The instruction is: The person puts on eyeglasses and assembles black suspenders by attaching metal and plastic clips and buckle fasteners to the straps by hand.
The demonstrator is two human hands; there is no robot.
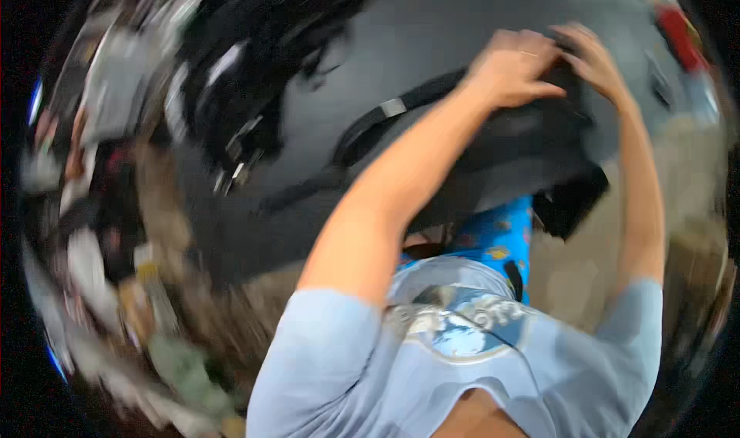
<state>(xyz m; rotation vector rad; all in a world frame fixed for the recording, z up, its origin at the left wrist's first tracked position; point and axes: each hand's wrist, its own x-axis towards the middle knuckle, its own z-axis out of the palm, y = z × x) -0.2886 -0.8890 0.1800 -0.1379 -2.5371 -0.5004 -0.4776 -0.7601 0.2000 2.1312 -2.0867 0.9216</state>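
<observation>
A piece of black fabric [532, 133], perhaps part of a bag, lies along the near edge of the dark table. My left hand [512, 66] rests over its far part, thumb stretched out to the side and fingers bent at the cloth. Opposite it, my right hand [595, 58] has a dark bit of the fabric between thumb and fingers. Motion blur softens both hands, and the fingertips are partly hidden. A black strap [358, 133] with a small pale label [393, 107] curves out to the left, passing behind my left forearm.
A heap of black straps and cloth [254, 60] covers the table's far left, with shiny metal buckles [239, 168] at its near end. At the far right lie a red object [681, 38] and a small dark item [660, 89]. Blurred clutter fills the left side.
</observation>
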